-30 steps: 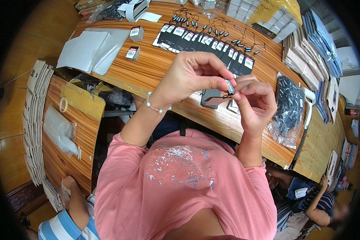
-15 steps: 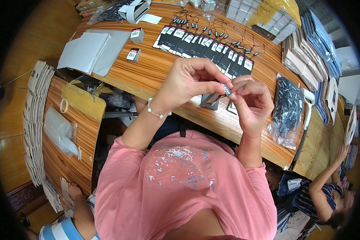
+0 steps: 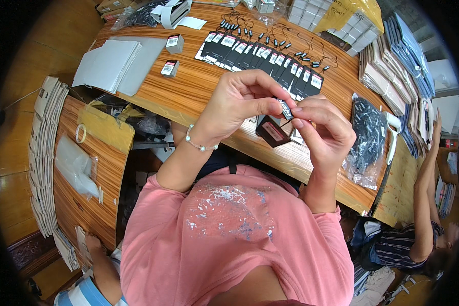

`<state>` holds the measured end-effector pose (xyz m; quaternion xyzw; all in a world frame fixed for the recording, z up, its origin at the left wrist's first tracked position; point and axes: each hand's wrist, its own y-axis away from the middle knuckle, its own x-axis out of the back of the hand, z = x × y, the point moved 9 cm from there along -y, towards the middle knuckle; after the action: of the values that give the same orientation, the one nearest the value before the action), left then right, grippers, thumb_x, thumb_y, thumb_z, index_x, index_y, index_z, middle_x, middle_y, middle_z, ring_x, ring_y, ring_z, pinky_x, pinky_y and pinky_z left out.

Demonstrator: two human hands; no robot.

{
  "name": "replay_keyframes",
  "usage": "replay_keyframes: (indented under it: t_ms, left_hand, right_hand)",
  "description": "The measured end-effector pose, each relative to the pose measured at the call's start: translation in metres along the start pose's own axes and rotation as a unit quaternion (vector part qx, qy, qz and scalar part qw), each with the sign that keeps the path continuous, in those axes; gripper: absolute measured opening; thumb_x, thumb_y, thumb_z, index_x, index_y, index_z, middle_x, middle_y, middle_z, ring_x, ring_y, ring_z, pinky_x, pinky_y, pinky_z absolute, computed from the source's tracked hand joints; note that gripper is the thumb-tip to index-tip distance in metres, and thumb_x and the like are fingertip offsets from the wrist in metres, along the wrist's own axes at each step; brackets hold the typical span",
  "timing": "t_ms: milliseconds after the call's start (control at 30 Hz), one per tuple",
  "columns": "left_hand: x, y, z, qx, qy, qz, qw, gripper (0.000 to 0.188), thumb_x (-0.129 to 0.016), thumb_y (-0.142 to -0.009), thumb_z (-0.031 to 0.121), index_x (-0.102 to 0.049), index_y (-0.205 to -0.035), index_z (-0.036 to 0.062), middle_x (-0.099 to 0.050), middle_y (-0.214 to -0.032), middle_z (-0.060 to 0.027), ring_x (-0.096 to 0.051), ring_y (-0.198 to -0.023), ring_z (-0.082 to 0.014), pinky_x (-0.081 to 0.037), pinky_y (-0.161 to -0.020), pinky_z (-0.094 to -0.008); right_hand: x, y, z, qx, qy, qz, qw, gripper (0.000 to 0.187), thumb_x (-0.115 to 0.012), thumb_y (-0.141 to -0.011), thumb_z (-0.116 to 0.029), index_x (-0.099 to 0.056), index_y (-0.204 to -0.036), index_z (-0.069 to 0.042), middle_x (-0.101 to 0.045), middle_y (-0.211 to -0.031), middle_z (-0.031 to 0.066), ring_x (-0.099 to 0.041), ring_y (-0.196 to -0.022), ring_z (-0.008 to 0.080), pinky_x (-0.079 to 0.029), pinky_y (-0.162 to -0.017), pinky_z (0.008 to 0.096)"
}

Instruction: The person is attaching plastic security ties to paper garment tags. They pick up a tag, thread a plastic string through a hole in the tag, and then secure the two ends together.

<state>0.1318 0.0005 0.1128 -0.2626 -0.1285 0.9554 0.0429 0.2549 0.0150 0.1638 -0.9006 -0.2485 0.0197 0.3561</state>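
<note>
A small black string seal (image 3: 284, 109) with pale lettering is pinched between the thumb and forefinger of my left hand (image 3: 250, 97). The fingers of my right hand (image 3: 321, 120) close on the lower right end of the same seal; its thin cord is mostly hidden there. Just below my fingertips, over the table's near edge, is a dark hang tag (image 3: 273, 131) with a reddish label. Beyond my hands, a row of black hang tags (image 3: 262, 58) with white labels lies overlapped, their corded seals spread toward the far side.
A clear bag of black seals (image 3: 366, 137) and a white-handled tool (image 3: 392, 135) lie at right. Two small labelled boxes (image 3: 174, 44) and white sheets (image 3: 107, 66) sit left. Folded garments (image 3: 387, 76) stack at far right. Other people work at both lower sides.
The seal has turned more upright between my fingers, and my right hand has shifted slightly right. The dark tag below shows its labelled face more. The person at right has reached farther up.
</note>
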Motion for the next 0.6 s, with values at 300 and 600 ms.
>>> replay_keyframes:
  t_ms: [300, 600]
  left_hand:
    - [-0.0049, -0.0005, 0.0013, 0.004, 0.007, -0.002, 1.000, 0.019, -0.069, -0.070, 0.007, -0.059, -0.084, -0.0005, -0.063, -0.080, -0.0131, -0.062, -0.077, -0.0187, -0.051, -0.070, -0.0271]
    - [-0.0098, -0.0001, -0.0061, 0.039, 0.042, -0.015, 0.998, 0.019, -0.069, -0.070, 0.007, -0.058, -0.083, 0.0000, -0.063, -0.079, -0.0133, -0.062, -0.075, -0.0170, -0.052, -0.064, -0.0241]
  right_hand:
    - [0.0008, -0.0001, 0.0028, -0.011, -0.022, -0.011, 1.000, 0.013, -0.066, -0.062, 0.007, -0.064, -0.073, 0.002, -0.063, -0.072, 0.0098, -0.058, -0.068, 0.0185, -0.044, -0.061, 0.0274]
    - [0.0019, 0.0029, 0.0031, -0.008, -0.043, -0.004, 0.999, 0.011, -0.066, -0.061, 0.007, -0.064, -0.070, 0.002, -0.062, -0.070, 0.0096, -0.058, -0.066, 0.0191, -0.044, -0.061, 0.0279]
